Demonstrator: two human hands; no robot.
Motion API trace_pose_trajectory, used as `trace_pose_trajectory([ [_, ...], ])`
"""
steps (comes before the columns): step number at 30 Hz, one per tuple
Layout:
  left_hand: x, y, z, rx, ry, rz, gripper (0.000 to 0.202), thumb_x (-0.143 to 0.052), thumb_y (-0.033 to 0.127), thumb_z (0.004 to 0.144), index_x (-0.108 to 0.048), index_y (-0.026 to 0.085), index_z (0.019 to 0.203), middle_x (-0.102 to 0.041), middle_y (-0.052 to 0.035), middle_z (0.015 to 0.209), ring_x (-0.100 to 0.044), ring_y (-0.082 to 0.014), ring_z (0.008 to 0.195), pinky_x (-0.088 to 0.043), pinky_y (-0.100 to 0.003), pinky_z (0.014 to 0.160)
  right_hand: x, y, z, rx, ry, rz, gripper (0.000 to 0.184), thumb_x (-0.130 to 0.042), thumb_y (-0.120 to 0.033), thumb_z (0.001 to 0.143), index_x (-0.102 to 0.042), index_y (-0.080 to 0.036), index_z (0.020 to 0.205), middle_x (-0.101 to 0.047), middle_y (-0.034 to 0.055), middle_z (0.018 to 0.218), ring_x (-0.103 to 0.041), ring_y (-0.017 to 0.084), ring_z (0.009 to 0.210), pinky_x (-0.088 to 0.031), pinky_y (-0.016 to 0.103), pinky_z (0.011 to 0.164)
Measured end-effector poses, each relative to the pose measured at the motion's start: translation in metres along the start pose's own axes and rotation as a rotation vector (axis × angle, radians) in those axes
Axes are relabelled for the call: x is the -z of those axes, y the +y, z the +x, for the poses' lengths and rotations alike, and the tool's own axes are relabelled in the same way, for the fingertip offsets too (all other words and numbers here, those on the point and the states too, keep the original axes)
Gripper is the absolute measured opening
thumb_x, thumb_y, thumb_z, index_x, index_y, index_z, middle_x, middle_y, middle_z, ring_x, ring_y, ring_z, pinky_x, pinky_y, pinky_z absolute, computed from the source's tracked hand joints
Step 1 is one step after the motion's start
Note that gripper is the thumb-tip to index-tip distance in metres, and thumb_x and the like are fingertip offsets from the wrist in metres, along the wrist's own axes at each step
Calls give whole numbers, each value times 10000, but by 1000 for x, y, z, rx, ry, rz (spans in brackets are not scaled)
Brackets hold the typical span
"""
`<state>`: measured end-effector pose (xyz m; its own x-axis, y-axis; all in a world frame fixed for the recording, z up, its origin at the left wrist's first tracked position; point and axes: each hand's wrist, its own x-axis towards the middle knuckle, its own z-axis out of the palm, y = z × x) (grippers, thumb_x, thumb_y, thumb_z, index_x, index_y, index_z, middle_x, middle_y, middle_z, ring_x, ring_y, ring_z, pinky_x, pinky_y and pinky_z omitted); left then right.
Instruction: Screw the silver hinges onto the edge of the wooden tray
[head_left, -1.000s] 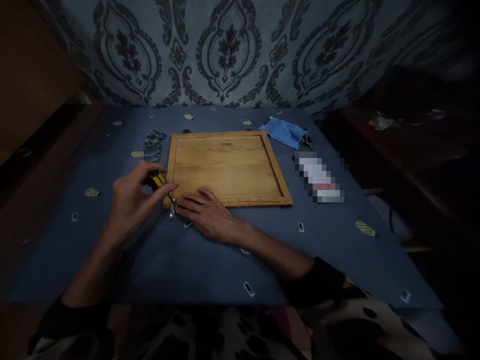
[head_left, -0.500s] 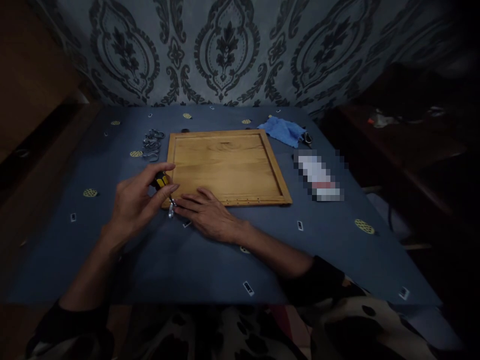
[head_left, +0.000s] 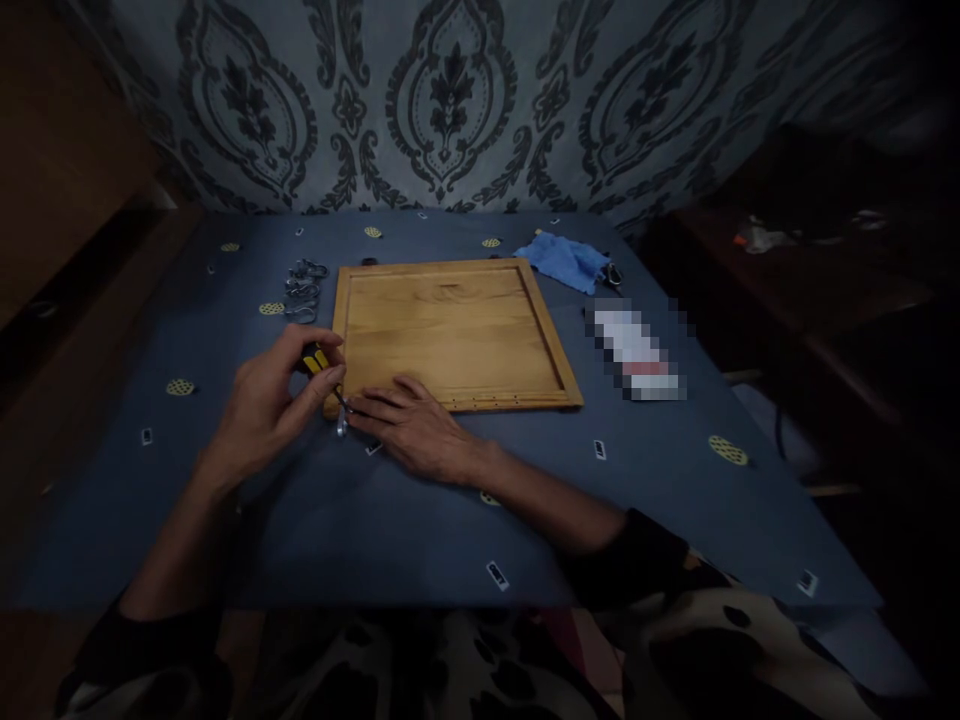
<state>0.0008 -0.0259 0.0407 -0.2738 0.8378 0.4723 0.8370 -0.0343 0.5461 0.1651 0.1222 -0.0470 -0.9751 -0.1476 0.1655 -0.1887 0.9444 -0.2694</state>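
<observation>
My left hand is closed around the black and yellow handle of a screwdriver. The screwdriver slants down to the right, its tip at a small metal hook by the near left corner of a framed wooden panel. Across the panel's near edge lies my right hand, fingers stretched out and fingertips beside or touching the hook; I cannot tell exactly which. Small dark holes dot the near edge to the right of this hand. Part of the left corner is hidden by my hands.
Several metal hooks lie left of the panel on the blue patterned table cover. At the back right is a crumpled blue cloth with a dark object at its end. A blurred-out white packet lies right of the panel. A patterned wall stands behind.
My left hand has shifted slightly left, and the screwdriver leans more than before. My right hand stays in place on the panel's edge.
</observation>
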Motion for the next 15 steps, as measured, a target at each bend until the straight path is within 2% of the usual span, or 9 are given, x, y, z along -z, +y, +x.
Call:
trace_pose_trajectory([
  [3, 4, 1, 0, 19, -36, -54, 215, -586, 360, 1043, -634, 231, 1209, -767, -49, 1045, -753, -218, 926, -607, -326, 806, 1, 0, 0, 0, -4, 5, 513, -480, -166, 1082, -507, -262, 1585, -539, 54, 1641, -473, 283, 1527, -334, 604, 1258],
  [7, 6, 2, -1, 100, -63, -134, 304, -589, 419, 1055, -635, 209, 1270, -801, -79, 1027, -790, -235, 936, -610, -282, 707, 2, 0, 0, 5, -22, 15, 505, -474, -161, 1084, -509, -232, 1583, -530, 71, 1647, -460, 288, 1538, -324, 616, 1264],
  [9, 6, 2, -2, 132, -49, -151, 313, -614, 445, 1045, -647, 205, 1244, -811, -84, 1013, -801, -236, 917, -605, -264, 674, 3, 0, 0, 5, -26, 26, 499, -475, -158, 1084, -516, -221, 1578, -522, 80, 1652, -454, 284, 1543, -312, 611, 1273],
  [15, 4, 4, 1, 125, -17, -159, 214, -678, 401, 1003, -683, 217, 1112, -820, -45, 975, -802, -205, 864, -622, -258, 725, 2, 0, -1, -13, -26, 41, 495, -493, -155, 1080, -535, -260, 1562, -526, 64, 1651, -439, 262, 1557, -272, 593, 1298],
])
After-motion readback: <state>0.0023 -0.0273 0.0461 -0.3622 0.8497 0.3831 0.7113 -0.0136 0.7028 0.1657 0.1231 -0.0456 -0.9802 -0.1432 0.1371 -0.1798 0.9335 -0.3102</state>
